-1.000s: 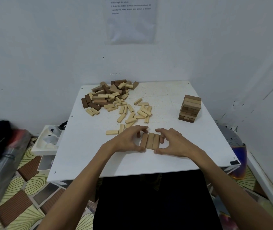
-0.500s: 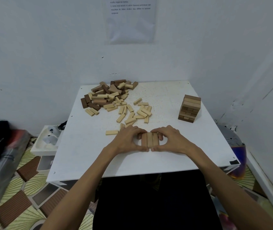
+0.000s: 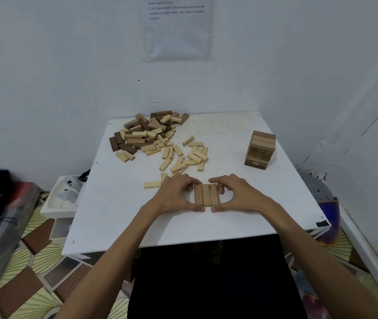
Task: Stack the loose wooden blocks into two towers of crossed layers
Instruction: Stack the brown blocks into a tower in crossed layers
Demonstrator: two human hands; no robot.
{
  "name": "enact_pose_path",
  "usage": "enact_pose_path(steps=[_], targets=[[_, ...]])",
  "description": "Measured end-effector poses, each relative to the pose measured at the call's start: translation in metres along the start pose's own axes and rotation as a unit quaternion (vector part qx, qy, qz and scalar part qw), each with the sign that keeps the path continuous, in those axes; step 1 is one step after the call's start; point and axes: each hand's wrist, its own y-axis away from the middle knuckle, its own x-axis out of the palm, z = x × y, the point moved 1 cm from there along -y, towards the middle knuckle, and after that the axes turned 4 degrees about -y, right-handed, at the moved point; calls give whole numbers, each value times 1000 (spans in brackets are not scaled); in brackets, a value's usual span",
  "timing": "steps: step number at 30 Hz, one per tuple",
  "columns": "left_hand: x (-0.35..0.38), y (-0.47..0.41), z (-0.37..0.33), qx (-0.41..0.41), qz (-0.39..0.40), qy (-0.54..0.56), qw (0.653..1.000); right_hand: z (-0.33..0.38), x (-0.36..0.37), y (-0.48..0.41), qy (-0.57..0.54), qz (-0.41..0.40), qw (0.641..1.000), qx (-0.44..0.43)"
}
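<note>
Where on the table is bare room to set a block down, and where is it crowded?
Bare: the near-left table corner beside the left hand, and the stretch between the right hand and the tower. Crowded: the far-left loose blocks, reaching to the three-block row.

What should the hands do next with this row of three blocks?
Probably let go and fetch loose blocks to lay crosswise on top. The three-block row looks flush between the left hand and right hand, and a loose block lies close by the left hand.

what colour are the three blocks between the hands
Plain tan wood, no pattern, on the three blocks; the head view shows it.
</note>
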Motion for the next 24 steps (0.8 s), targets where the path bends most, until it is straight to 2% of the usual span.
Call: enact_pose_path(steps=[13,17,24], targets=[[-3,-4,-4,31,-17,21,999,2,8,4,26,-65,997,-41],[-23,-18,-11,57,-37,52,996,12,-13,4,-7,-98,993,-60],[-62,-56,-33,98,-50,56,992,28,-66,1,5,-137,989,-57]])
